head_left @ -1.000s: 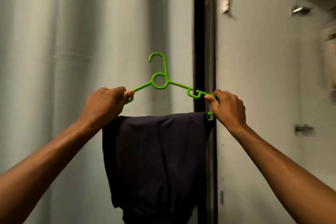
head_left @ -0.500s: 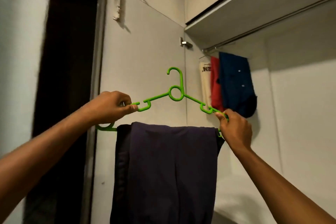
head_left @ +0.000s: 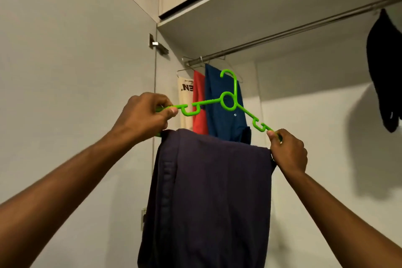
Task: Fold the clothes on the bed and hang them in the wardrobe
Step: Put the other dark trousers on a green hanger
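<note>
Both hands are raised in front of an open wardrobe. Left hand (head_left: 143, 116) is closed around the left end of a green plastic hanger (head_left: 228, 102), with the thumb tip pressed on top of the arm beside a small notch. Right hand (head_left: 288, 152) is closed on the right end of the same hanger, thumb uppermost. Neither hand is seen to hold anything else.

Largest items are noted first. The wardrobe interior (head_left: 315, 104) is pale, with an open door panel (head_left: 76, 72) at the left and a shelf underside (head_left: 250, 15) above. A dark purple folded garment (head_left: 213, 198) is draped over the lower bar of the hanger and hangs straight down between the forearms; a vertical seam is seen along its left side. A metal hanging rail (head_left: 293, 31) is fixed under the shelf and runs from upper right down to the left. The hanger is held below the rail, tilted down to the right, and its hook is not on the rail.

Three garments are hung at the far left end of the rail: a blue shirt (head_left: 221, 119), a red one (head_left: 199, 102) and a cream one with dark lettering (head_left: 185, 93). A black garment (head_left: 385, 67) is hung at the right edge. A metal hinge (head_left: 157, 44) is mounted where door meets carcass.
</note>
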Demonstrator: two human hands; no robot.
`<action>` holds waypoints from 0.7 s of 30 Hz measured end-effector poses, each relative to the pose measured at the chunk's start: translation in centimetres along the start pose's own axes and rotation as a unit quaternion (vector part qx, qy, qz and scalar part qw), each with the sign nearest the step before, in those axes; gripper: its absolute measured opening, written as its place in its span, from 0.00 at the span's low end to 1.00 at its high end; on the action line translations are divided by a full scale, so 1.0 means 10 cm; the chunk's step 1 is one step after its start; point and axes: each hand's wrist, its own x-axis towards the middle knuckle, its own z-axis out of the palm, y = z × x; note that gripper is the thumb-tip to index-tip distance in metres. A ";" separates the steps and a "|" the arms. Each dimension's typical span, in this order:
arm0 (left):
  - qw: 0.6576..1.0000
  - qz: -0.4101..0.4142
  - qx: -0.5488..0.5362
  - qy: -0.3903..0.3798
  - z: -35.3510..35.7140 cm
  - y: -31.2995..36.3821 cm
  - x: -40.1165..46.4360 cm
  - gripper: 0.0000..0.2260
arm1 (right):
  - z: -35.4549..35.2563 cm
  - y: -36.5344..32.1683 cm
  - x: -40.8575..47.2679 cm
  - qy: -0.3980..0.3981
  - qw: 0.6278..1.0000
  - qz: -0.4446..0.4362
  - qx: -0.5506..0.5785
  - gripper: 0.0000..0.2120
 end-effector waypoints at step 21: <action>0.975 -0.009 -0.206 0.081 3.04 1.85 2.74 0.06 | -0.17 1.36 2.19 -0.054 0.961 -0.272 0.004 0.30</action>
